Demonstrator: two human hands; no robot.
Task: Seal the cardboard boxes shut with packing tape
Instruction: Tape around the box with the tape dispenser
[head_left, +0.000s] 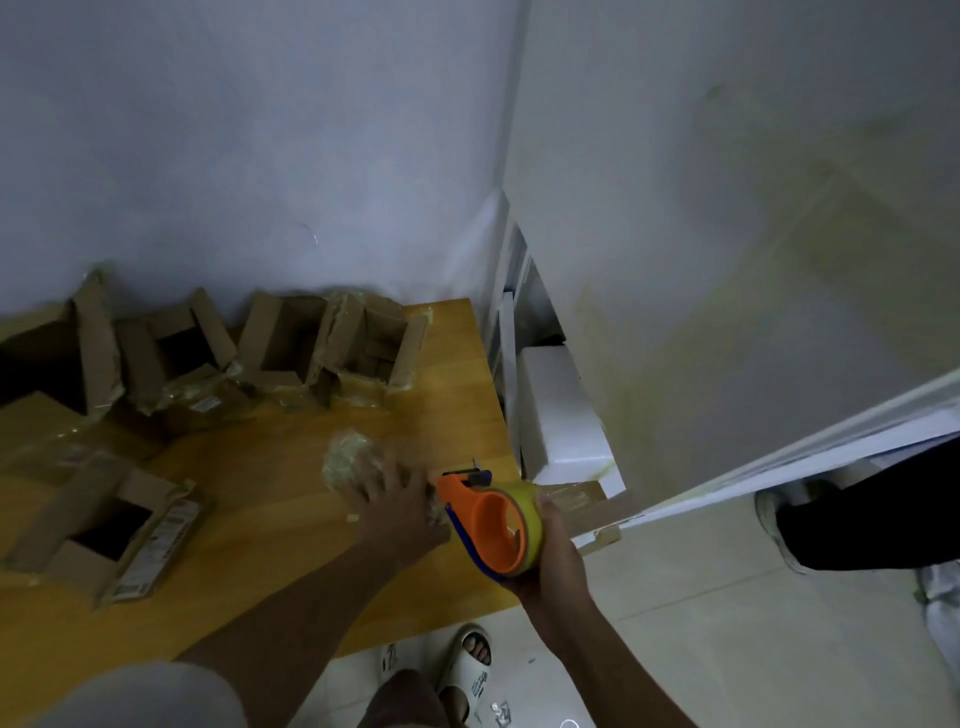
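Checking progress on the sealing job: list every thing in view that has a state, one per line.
Row of boxes: flaps up, open, unsealed.
Near box: open, flaps spread.
Tape dispenser: gripped by the right hand, roll loaded.
Crumpled tape wad: lying on the table, under the fingertips of the left hand.
White door: ajar.

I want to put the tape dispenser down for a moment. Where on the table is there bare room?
Bare wood lies mid-table, between the back row of open boxes, the near-left box and the left hand. The left and back edges are crowded.
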